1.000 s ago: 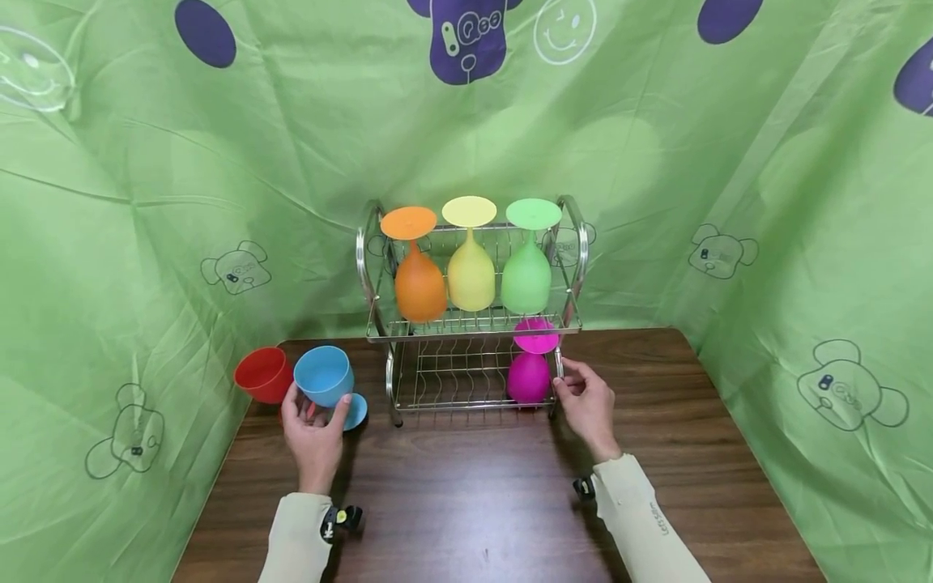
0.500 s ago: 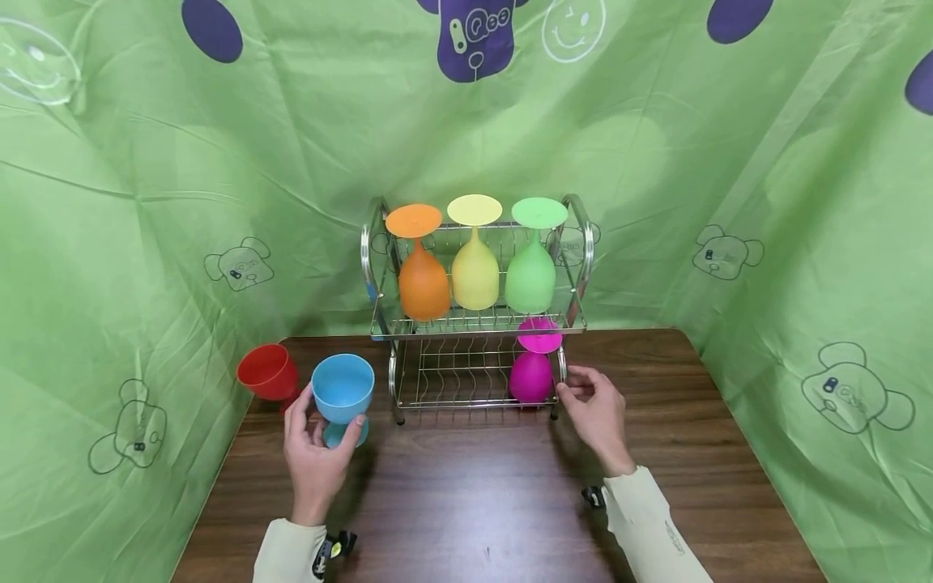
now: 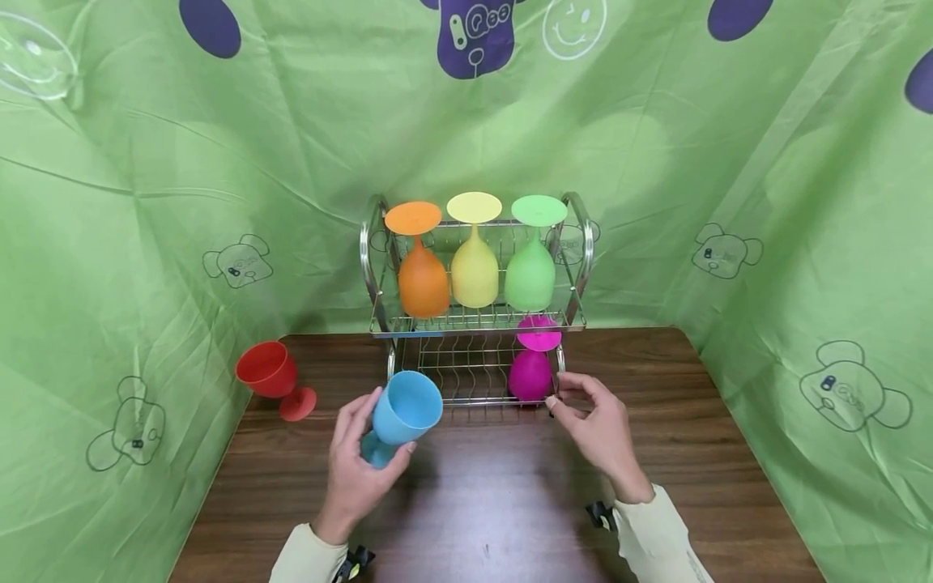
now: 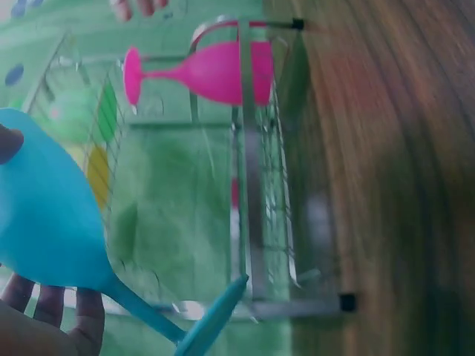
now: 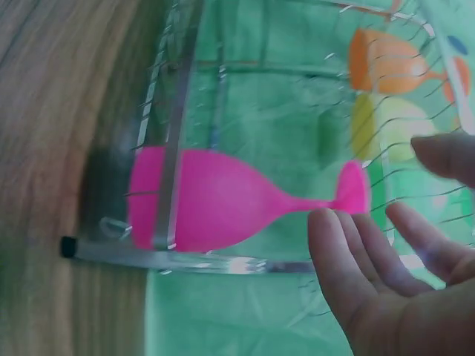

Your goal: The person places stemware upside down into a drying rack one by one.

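My left hand [image 3: 359, 470] grips a blue goblet [image 3: 406, 409] by its bowl, above the table in front of the rack's left side. The goblet tilts, mouth up and to the right. Its stem and foot [image 4: 211, 319] show in the left wrist view. My right hand [image 3: 601, 425] is by the lower right corner of the metal dish rack [image 3: 477, 402], fingers loosely bent and holding nothing. Whether it touches the rack, I cannot tell. Just left of that hand, a magenta goblet [image 3: 530, 376] stands upside down on the lower tier.
Orange [image 3: 423, 283], yellow [image 3: 475, 277] and green [image 3: 530, 279] goblets stand upside down on the upper tier. A red goblet [image 3: 267, 370] is at the table's left edge. Green cloth [image 3: 641, 162] surrounds the wooden table [image 3: 700, 453] at the back and sides.
My left hand has carried the blue goblet from beside the red one rightward and nearer, tilting it. My right hand has shifted slightly toward me, with its fingers a little away from the rack's post.
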`<state>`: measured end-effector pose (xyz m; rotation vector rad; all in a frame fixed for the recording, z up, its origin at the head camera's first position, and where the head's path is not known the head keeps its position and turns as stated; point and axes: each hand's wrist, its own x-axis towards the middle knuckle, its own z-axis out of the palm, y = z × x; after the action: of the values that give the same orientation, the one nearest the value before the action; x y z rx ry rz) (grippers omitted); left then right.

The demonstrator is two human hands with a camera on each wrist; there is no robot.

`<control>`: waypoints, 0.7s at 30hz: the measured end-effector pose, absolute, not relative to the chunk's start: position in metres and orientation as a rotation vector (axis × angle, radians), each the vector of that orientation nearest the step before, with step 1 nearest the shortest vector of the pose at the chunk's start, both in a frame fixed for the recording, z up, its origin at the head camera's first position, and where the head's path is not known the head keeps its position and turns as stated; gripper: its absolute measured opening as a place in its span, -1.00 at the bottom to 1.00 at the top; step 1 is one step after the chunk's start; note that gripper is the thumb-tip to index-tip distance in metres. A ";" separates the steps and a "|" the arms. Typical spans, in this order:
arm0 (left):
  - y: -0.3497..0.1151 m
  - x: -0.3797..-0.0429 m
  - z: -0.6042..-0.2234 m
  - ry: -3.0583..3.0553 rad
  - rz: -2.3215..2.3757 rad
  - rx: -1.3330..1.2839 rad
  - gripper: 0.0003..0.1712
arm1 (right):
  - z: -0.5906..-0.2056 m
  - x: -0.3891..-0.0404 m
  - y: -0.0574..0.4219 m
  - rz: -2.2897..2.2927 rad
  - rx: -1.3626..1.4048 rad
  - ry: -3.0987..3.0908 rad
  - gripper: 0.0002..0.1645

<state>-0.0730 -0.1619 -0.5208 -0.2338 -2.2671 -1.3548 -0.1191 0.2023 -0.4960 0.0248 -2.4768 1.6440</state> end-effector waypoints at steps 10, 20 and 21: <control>-0.127 -0.082 -0.492 -2.420 -1.175 -0.613 0.10 | -0.468 -0.098 0.192 1.670 0.544 -2.419 -0.23; -0.100 -0.087 -0.474 -2.589 -1.045 -0.955 0.08 | -0.458 -0.086 0.176 1.585 0.908 -2.441 -0.05; -0.098 -0.087 -0.472 -2.592 -1.040 -0.971 0.08 | -0.459 -0.085 0.175 1.576 0.919 -2.448 -0.03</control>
<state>-0.0874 -0.0977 -0.4725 -0.9710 -2.5917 -1.0403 -0.0851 0.1750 -0.4589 0.9192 -2.4484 1.5758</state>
